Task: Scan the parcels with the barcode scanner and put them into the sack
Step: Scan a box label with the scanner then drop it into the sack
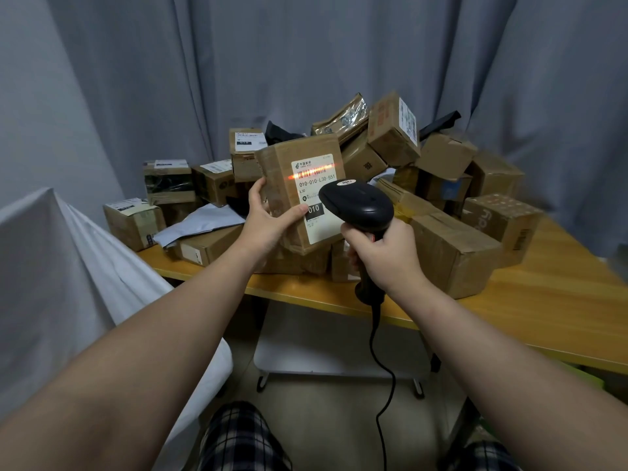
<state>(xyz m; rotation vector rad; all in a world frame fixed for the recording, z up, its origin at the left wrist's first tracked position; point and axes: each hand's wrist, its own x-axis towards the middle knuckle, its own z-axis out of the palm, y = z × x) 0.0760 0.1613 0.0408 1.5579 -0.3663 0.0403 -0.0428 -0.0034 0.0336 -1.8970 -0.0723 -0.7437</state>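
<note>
Cardboard parcel (282, 164): held above the table (543, 300) pile, left hand (265, 222) gripping its lower corner. Barcode scanner (360, 207): clasped in right hand (384, 249), red beam (312, 171) crossing the label. Risks: corner grip slips; parcel tilts off beam, misread. White sack (51, 266) at left.

Parcel (277, 158): brown cardboard, matt, creased; clear tape (270, 175) glossy.
Label (307, 185): white paper, smooth.
Scanner (356, 205): black plastic, smooth, slight sheen.
Cable (382, 385): black, matt.
Table (543, 300): yellowish wood-look top, smooth, faint gloss.
Curtain (306, 62), far: grey cloth, matt.
Sack (51, 266), left: white, cloth-like, matt.
Mailer (204, 222), far left: grey plastic film, wrinkled.
Pouch (343, 119), far: shiny, foil-like face.
</note>
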